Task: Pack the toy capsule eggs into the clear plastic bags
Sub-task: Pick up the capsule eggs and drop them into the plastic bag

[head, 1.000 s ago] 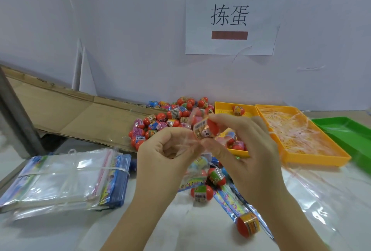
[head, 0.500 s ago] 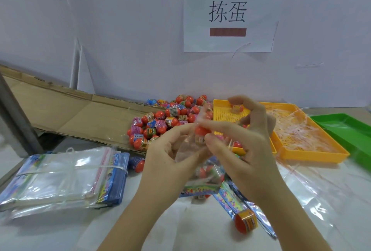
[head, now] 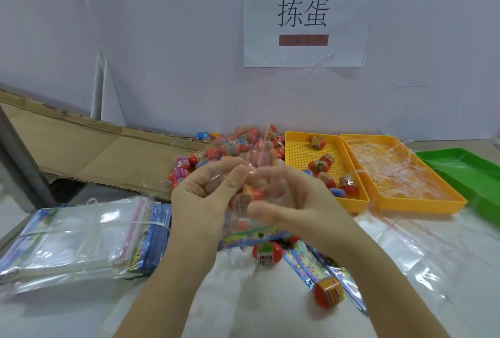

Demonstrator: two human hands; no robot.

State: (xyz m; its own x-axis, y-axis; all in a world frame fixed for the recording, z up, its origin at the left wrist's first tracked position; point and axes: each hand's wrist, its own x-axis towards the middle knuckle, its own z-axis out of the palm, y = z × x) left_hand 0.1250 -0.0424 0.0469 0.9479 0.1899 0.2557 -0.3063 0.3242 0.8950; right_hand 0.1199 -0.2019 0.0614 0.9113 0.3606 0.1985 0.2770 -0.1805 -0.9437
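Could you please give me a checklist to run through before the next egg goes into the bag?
1. The left hand pinches the bag: ok.
2. The right hand grips it too: cannot tell, blurred.
3. An egg sits inside the bag: ok, it shows behind the film.
4. The bag's mouth is open: cannot tell.
5. More eggs are close: ok, the pile lies behind the hands.
6. Spare bags are ready: ok, the bundle lies on the left.

Motion blur hides whether the right hand (head: pixel 295 202) grips the clear plastic bag (head: pixel 257 148); the green tray (head: pixel 465 170) is cut off.
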